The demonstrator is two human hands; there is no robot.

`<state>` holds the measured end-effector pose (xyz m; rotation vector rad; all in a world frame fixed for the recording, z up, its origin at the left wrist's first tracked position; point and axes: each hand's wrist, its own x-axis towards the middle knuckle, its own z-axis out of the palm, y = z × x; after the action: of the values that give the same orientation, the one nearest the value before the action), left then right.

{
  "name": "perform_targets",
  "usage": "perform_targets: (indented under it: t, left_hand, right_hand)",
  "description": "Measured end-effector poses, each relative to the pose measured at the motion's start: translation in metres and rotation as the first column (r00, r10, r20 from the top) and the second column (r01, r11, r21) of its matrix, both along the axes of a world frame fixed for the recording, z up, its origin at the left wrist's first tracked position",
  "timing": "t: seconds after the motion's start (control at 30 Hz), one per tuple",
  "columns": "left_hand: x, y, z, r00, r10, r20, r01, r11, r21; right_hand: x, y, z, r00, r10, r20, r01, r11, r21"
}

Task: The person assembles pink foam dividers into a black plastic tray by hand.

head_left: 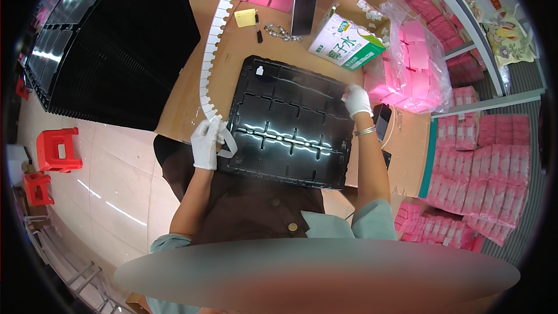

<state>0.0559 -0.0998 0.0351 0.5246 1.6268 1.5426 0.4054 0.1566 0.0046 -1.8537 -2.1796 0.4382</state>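
A black plastic tray [290, 131] with raised ribs lies in front of me on a brown table. My left hand [206, 145], in a white glove, is closed on a long white label strip [212, 43] at the tray's left edge. The strip runs up and away past the tray, and a loose end curls beside my fingers. My right hand [357, 102], also gloved, has its fingers pressed together at the tray's far right corner; what they hold, if anything, is too small to make out. A small white label [259, 71] sits near the tray's far left corner.
Stacked black trays [125, 52] rise at the left. Behind my tray lie a phone [304, 14], a bead string [283, 33], a marker [258, 28] and a yellow note [245, 18]. A carton [349, 35] and bagged pink bundles [407, 70] stand at the right.
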Motion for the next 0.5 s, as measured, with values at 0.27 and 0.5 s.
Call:
perform_targets:
  t: [0.27, 0.5]
  left_hand:
    - [0.0, -0.003, -0.001, 1.0, 0.003, -0.009, -0.003, 1.0, -0.004]
    - [0.001, -0.004, 0.003, 0.999, 0.041, -0.003, -0.041, 0.999, -0.008]
  right_hand:
    - [-0.002, -0.002, -0.001, 0.992, 0.062, 0.111, -0.07, 0.995, 0.072]
    - [0.014, 0.008, -0.031, 0.973, -0.006, -0.23, 0.019, 0.998, 0.052]
